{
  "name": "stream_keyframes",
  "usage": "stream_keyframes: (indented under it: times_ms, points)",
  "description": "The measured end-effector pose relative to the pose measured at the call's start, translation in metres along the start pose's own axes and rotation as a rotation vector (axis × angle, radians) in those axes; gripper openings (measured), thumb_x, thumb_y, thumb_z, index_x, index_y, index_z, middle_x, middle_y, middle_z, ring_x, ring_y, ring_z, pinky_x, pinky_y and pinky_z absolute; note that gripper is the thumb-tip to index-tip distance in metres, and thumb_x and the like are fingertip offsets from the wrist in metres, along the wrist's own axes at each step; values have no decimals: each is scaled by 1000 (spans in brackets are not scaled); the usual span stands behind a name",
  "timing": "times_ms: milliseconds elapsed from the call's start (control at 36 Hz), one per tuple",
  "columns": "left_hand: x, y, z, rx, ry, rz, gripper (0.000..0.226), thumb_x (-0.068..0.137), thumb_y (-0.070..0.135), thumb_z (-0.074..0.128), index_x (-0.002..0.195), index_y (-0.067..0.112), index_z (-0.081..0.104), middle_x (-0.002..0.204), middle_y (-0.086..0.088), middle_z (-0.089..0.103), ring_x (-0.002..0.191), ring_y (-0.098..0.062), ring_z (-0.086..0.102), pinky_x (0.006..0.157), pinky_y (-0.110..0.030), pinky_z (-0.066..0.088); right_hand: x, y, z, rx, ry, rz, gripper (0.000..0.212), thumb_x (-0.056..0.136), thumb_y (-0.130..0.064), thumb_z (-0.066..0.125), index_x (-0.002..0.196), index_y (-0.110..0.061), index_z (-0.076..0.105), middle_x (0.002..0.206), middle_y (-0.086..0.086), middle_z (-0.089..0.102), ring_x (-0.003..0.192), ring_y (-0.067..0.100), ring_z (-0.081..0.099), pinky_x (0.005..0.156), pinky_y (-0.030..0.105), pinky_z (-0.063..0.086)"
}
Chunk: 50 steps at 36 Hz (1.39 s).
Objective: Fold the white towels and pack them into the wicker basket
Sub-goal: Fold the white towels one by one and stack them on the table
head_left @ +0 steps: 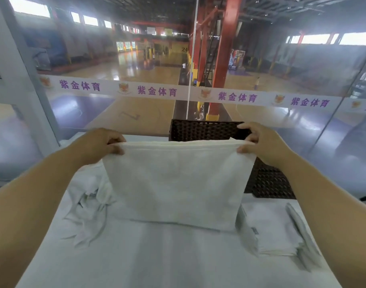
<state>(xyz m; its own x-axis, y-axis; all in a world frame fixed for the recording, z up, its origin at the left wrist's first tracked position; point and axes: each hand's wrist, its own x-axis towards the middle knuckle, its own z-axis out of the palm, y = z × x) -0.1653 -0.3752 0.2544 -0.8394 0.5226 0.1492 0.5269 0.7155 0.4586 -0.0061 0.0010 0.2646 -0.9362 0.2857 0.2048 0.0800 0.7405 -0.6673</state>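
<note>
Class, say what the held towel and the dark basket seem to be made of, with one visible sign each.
Held towel: likely cotton terry, matt white; it hangs limp, surface fuzzy.
Basket: woven wicker, perhaps synthetic, dark brown; open lattice weave on its wall.

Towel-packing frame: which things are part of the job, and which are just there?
Job: held towel, pinched at its top corners by left hand and right hand; basket; crumpled towels; folded stack.
Just there: banner on the glass; red pillar; court beyond.
</note>
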Motion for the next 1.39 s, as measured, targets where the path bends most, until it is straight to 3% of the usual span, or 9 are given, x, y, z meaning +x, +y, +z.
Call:
stream_keyframes:
  times_ms: [83, 167, 417, 583, 833, 1000, 1111, 1194, 1389]
  points:
    - [-15, 1, 4, -15, -120, -36, 18, 78, 17, 74, 77, 33, 67, 83, 15, 66, 76, -2, 56, 63, -11, 36, -14, 6, 3, -4, -25, -14, 23, 76, -16, 77, 93, -28, 69, 85, -10, 67, 82, 9, 62, 78, 25, 47]
    - [-31, -4, 20, -53, -207, -97, 21, 71, 17, 80, 69, 36, 72, 73, 12, 70, 70, -7, 60, 65, -19, 42, -36, 20, 13, -42, -145, 13, 16, 76, -13, 78, 76, -27, 70, 81, -9, 69, 75, 10, 61, 71, 24, 44]
    - [-91, -33, 110, -12, -646, -227, 19, 67, 17, 83, 68, 32, 72, 71, 12, 71, 67, -3, 64, 64, -15, 46, -102, 92, 83, -159, -609, 173, 13, 69, -23, 82, 67, -29, 70, 63, -15, 62, 56, -3, 52, 61, 19, 41]
    - [-118, -47, 162, 48, -859, -291, 14, 70, 20, 78, 74, 28, 67, 74, 15, 62, 68, 1, 55, 58, -8, 38, -132, 125, 122, -156, -838, 291, 10, 70, -23, 78, 69, -26, 69, 68, -13, 63, 66, 3, 57, 62, 19, 42]
    - [-99, -80, 197, 100, -670, -265, 6, 84, 30, 66, 84, 29, 61, 86, 12, 57, 76, -6, 52, 60, -20, 35, -111, 131, 159, -208, -599, 410, 12, 86, -22, 62, 86, -10, 62, 82, 0, 61, 72, 13, 52, 59, 24, 38]
    - [-70, -101, 227, 107, -500, -298, 17, 89, 28, 57, 73, 33, 52, 83, 5, 61, 79, -18, 57, 70, -28, 45, -78, 135, 190, -412, -407, 460, 8, 91, -32, 52, 92, -26, 57, 93, -1, 63, 79, 19, 55, 64, 31, 44]
    - [-54, -107, 252, 137, -531, -310, 10, 93, 23, 50, 91, 22, 60, 96, 1, 60, 84, -18, 55, 71, -29, 45, -62, 131, 208, -544, -470, 465, 17, 96, -25, 47, 110, -18, 56, 109, 2, 60, 96, 25, 55, 61, 27, 33]
    - [-46, -113, 267, 212, -602, -276, 24, 93, 22, 47, 114, 17, 58, 115, -4, 57, 102, -22, 55, 81, -29, 44, -55, 143, 226, -602, -553, 448, 22, 94, -20, 47, 115, -18, 54, 119, 5, 59, 110, 26, 55, 79, 30, 44]
    - [-34, -112, 286, 371, -684, -123, 45, 92, 47, 47, 129, 21, 48, 126, 0, 51, 116, -20, 49, 93, -33, 41, -44, 156, 253, -772, -754, 328, 41, 96, -38, 47, 130, -15, 48, 131, 3, 50, 124, 23, 44, 97, 38, 37]
